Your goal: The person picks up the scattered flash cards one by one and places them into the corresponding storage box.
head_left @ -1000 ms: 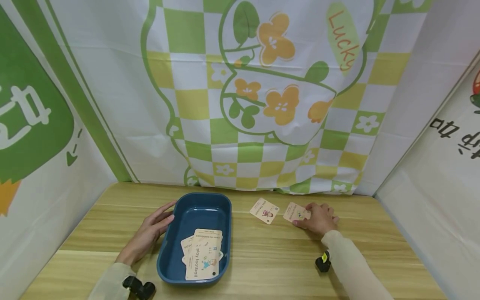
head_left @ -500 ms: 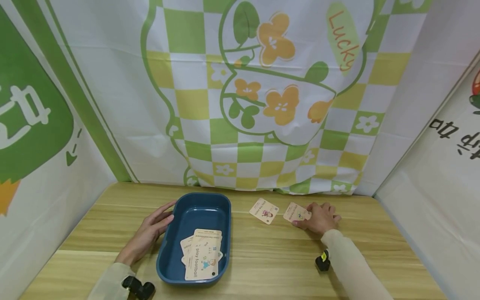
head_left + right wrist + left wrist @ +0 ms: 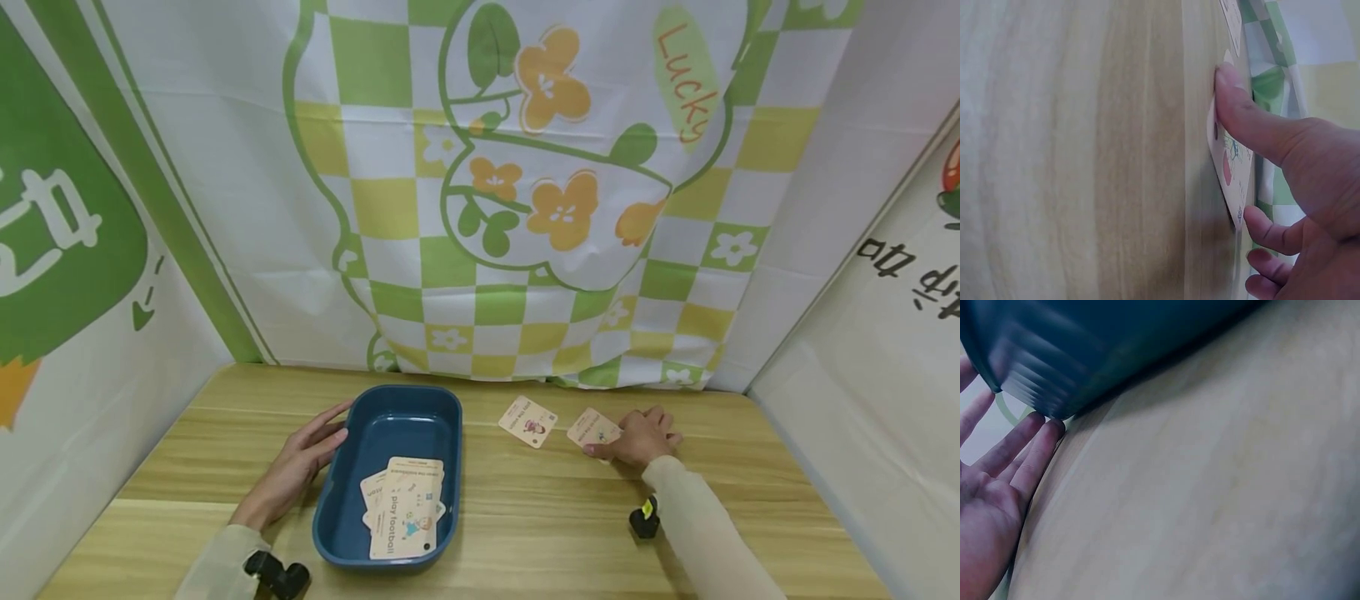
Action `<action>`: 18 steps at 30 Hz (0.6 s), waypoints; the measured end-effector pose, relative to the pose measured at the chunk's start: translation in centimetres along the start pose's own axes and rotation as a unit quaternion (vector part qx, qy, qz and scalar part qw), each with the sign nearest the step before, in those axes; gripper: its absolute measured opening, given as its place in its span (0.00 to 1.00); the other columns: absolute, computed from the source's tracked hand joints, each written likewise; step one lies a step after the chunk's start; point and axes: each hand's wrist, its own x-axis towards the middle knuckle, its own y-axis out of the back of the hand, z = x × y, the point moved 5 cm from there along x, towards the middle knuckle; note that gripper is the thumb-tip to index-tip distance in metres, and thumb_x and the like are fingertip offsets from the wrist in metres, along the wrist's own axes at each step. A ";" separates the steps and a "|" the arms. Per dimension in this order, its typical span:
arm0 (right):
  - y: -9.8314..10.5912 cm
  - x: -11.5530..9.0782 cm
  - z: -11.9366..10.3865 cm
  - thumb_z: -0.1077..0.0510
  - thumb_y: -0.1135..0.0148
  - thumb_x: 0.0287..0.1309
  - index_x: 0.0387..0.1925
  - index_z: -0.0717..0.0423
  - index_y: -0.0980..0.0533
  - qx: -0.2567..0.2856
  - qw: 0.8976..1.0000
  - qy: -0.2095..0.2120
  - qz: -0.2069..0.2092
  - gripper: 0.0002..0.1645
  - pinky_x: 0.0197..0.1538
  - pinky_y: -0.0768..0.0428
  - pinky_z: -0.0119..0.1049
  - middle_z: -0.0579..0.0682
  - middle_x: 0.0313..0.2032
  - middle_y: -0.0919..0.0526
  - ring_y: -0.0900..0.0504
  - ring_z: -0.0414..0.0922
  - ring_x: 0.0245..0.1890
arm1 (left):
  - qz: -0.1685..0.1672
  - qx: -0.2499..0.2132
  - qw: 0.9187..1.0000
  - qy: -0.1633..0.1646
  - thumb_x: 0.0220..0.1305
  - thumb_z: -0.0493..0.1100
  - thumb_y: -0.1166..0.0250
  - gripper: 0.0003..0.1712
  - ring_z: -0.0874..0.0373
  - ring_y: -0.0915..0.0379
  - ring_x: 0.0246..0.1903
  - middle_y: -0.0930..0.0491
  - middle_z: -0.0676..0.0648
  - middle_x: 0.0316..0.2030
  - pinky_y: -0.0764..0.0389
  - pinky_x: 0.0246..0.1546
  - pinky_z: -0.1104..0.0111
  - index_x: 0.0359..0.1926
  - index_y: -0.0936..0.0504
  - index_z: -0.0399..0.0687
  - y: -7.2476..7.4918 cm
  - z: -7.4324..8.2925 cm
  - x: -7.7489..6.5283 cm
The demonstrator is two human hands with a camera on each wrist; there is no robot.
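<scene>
At the far right of the table lies a square picture card [image 3: 592,427] with small print and a drawing. My right hand [image 3: 642,435] is on it, thumb laid across the near edge and curled fingers at the opposite corner, as the right wrist view shows. A second picture card [image 3: 528,422] lies just to its left, untouched. My left hand [image 3: 302,457] rests its extended fingers against the left side of a deep blue tray [image 3: 455,433]. In the left wrist view its fingertips [image 3: 1054,428] meet the tray's lower wall. Several overlapping cards [image 3: 408,508] lie inside the tray, the top one reading "play football".
The wooden table [image 3: 540,517] runs back to a checked green and yellow curtain [image 3: 510,317] with flowers. White printed panels [image 3: 150,350] close in the left and right sides. Dark wrist cameras [image 3: 277,575] sit on both sleeves.
The card under my right hand has turned slightly, and the fingers have shifted a little off its upper edge. My left hand, the tray and the other card stay where they were.
</scene>
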 end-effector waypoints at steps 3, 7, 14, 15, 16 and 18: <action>0.0 0.0 0.1 0.33 0.15 0.31 0.29 0.60 0.24 0.002 1.000 -0.002 -0.006 0.39 0.49 0.41 0.64 0.66 0.43 0.37 0.43 0.65 0.49 | -0.001 0.002 1.000 -0.002 0.79 0.49 0.46 0.36 0.68 0.27 0.55 0.41 0.30 0.72 0.26 0.55 0.76 0.80 0.46 0.44 0.0 0.1 0.0; 0.0 0.0 0.2 0.34 0.14 0.29 0.31 0.61 0.22 0.006 1.000 0.001 -0.007 0.41 0.51 0.42 0.67 0.67 0.44 0.36 0.44 0.66 0.50 | -0.001 0.003 1.000 -0.002 0.79 0.49 0.46 0.36 0.68 0.27 0.55 0.41 0.30 0.72 0.26 0.55 0.76 0.80 0.46 0.44 0.0 0.0 0.0; 0.0 -0.3 0.2 0.34 0.13 0.27 0.28 0.59 0.20 0.010 1.000 0.005 -0.003 0.38 0.48 0.43 0.62 0.66 0.42 0.35 0.43 0.65 0.48 | 0.000 0.002 1.000 0.000 0.79 0.49 0.46 0.36 0.68 0.27 0.55 0.41 0.30 0.72 0.26 0.55 0.76 0.80 0.46 0.44 0.0 -0.1 0.0; 0.0 -0.3 0.2 0.34 0.13 0.27 0.27 0.59 0.20 0.010 1.000 0.006 -0.002 0.37 0.47 0.43 0.62 0.66 0.42 0.34 0.43 0.65 0.48 | 0.000 0.002 1.000 -0.001 0.79 0.49 0.46 0.36 0.68 0.26 0.55 0.41 0.30 0.72 0.26 0.55 0.76 0.80 0.46 0.44 0.0 -0.1 0.0; 0.0 -0.4 0.2 0.34 0.13 0.26 0.27 0.58 0.19 0.011 1.000 0.008 -0.001 0.37 0.47 0.43 0.62 0.65 0.41 0.34 0.42 0.65 0.47 | 0.000 0.002 1.000 -0.001 0.79 0.49 0.46 0.36 0.68 0.26 0.55 0.41 0.30 0.72 0.26 0.55 0.76 0.80 0.46 0.43 0.0 -0.1 0.0; 0.1 -0.6 0.3 0.35 0.13 0.26 0.28 0.58 0.19 0.012 1.000 0.011 0.002 0.37 0.46 0.43 0.61 0.64 0.40 0.34 0.42 0.64 0.46 | -0.001 0.002 1.000 -0.002 0.79 0.49 0.46 0.36 0.68 0.26 0.55 0.41 0.30 0.72 0.26 0.55 0.76 0.80 0.46 0.43 0.0 -0.1 0.0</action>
